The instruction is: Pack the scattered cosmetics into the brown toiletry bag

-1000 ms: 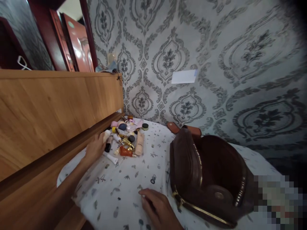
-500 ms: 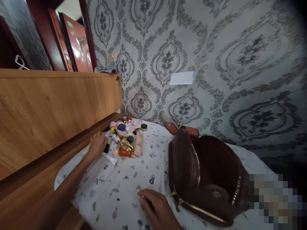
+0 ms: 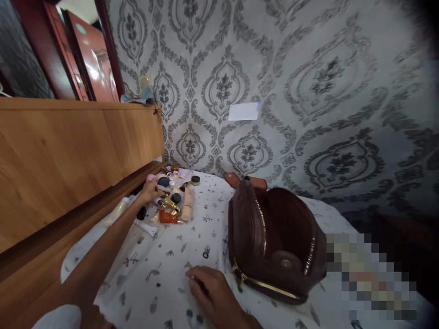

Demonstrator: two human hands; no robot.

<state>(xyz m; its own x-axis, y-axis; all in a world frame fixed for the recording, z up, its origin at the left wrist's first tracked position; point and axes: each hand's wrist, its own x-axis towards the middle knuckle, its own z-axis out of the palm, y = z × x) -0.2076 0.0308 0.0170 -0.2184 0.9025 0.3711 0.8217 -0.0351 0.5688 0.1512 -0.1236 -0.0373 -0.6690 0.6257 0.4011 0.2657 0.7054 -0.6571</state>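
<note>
My left hand (image 3: 149, 192) reaches over the left side of a pile of small cosmetics, fingers stretched out and touching or just above the items; nothing shows in its grip. Near it lie an orange bottle (image 3: 168, 217), a beige tube (image 3: 188, 204), a gold tube (image 3: 172, 204), a dark blue oval item (image 3: 163, 182) and a white tube (image 3: 146, 227). My right hand (image 3: 212, 290) rests on the patterned sheet (image 3: 171, 274), loosely bent with thumb and forefinger apart, holding nothing visible. Right of it stands a brown leather bag (image 3: 247, 228), unzipped, its inside dark.
A wooden board (image 3: 75, 146) borders the bed on the left. A pale yellow tube (image 3: 118, 210) lies beside it, past my left forearm. The patterned wall (image 3: 222, 87) rises behind. A brown strap (image 3: 257, 183) lies behind the bag. A small black ring-shaped item (image 3: 206, 252) lies mid-sheet.
My left hand has moved from the pile's left edge further in over the items, uncovering the pale yellow tube. My right hand stays on the sheet. The view has turned slightly right.
</note>
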